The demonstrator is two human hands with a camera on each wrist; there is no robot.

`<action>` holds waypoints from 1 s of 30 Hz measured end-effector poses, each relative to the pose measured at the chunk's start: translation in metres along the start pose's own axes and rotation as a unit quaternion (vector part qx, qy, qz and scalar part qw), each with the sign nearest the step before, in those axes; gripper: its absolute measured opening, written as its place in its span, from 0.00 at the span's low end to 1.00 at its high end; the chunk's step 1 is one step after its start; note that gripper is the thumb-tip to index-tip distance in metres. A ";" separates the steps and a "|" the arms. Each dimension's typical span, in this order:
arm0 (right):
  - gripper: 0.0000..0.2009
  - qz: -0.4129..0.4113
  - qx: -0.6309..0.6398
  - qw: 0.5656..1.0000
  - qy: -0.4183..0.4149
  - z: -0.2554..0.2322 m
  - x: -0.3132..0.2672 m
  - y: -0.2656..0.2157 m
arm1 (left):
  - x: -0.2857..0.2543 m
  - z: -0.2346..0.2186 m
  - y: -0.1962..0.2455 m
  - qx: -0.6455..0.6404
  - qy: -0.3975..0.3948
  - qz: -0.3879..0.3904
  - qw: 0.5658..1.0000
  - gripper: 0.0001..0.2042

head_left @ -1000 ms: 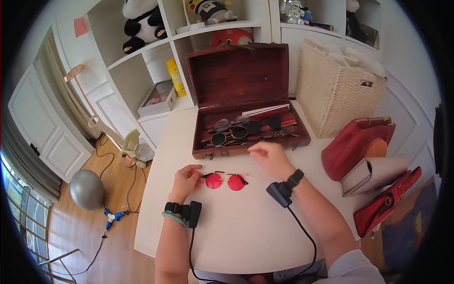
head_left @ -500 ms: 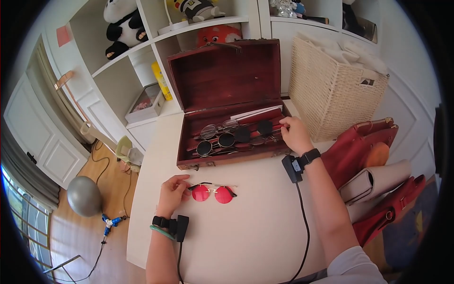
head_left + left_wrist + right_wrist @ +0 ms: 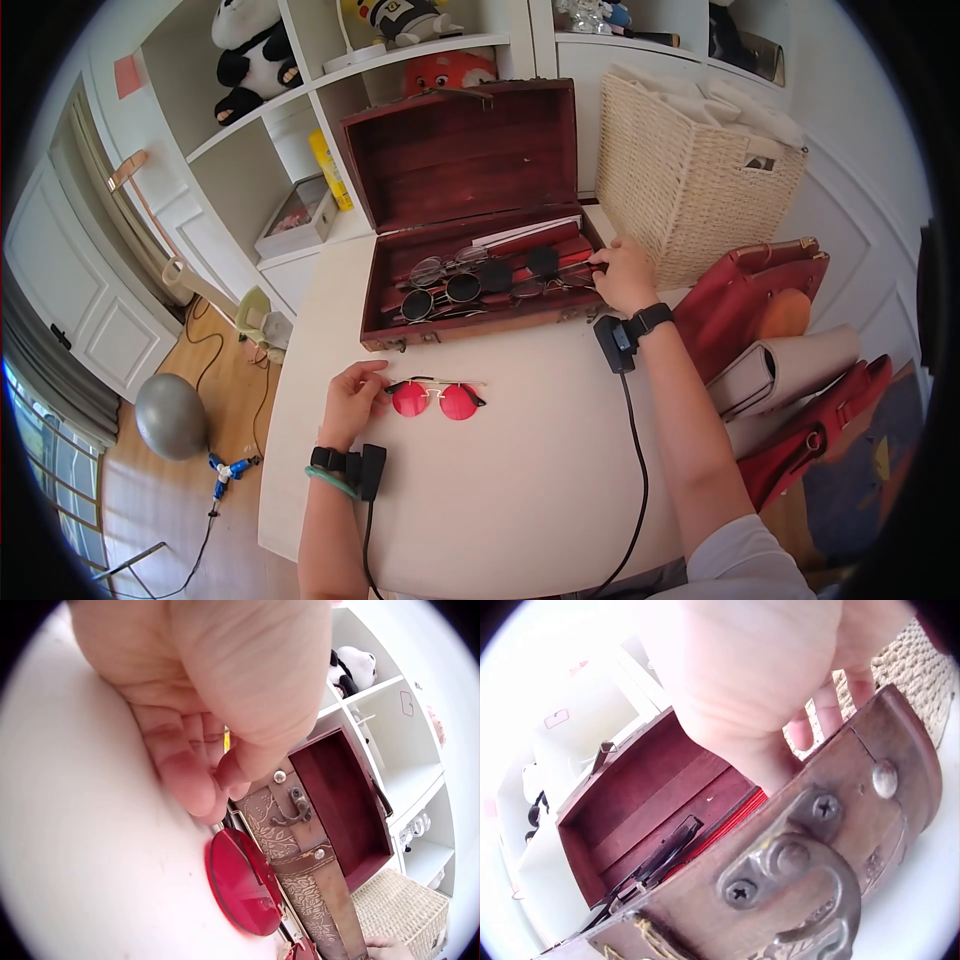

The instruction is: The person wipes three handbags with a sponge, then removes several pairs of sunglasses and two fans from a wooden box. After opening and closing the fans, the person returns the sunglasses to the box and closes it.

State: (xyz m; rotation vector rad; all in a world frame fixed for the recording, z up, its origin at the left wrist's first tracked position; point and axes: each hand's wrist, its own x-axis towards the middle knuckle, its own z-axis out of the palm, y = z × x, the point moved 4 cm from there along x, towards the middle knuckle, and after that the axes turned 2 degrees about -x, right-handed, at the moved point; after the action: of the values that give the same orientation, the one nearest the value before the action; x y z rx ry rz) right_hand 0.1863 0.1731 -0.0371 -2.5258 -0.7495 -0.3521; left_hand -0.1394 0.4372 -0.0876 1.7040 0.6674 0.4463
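Observation:
Red-lensed round sunglasses (image 3: 458, 401) lie on the pale table. My left hand (image 3: 350, 402) pinches their left end between thumb and fingers, close to the tabletop; in the left wrist view a red lens (image 3: 241, 881) shows just past the fingertips. Behind them stands an open dark-red case (image 3: 455, 330), lid raised, holding several pairs of glasses, among them round black sunglasses (image 3: 463, 288). At the case's right end my right hand (image 3: 628, 280) grips the side wall. The right wrist view shows its thumb inside the rim and the other fingers outside, by the metal clasp (image 3: 791, 859).
A woven basket (image 3: 690, 190) stands behind the case on the right. Along the right edge are a red handbag (image 3: 735, 310), a pale bag (image 3: 800, 370) and another red bag (image 3: 800, 450). White shelves (image 3: 230, 150) with plush toys rise behind. Wrist-camera cables trail over the table.
My right hand has moved right, from in front of the case to its right end, and now grips the wall there. The left hand stays at the red sunglasses. The head view has shifted.

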 end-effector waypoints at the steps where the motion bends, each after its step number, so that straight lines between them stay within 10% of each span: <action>1: 0.09 -0.013 -0.011 1.000 0.022 -0.001 -0.001 -0.002 | 0.000 0.000 0.000 -0.002 -0.002 0.001 1.000 0.13; 23: 0.14 -0.038 0.160 0.985 -0.054 0.024 0.013 0.017 | 0.000 0.002 0.000 0.002 0.000 0.001 1.000 0.13; 30: 0.14 0.049 0.357 0.922 -0.142 0.004 0.012 0.013 | 0.000 0.002 0.000 -0.001 0.001 0.006 1.000 0.13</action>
State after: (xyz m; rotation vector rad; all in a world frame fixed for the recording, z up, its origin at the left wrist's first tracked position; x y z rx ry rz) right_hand 0.2042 0.1709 -0.0404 -1.9128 -0.6900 0.2933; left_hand -0.1379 0.4357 -0.0886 1.7067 0.6580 0.4582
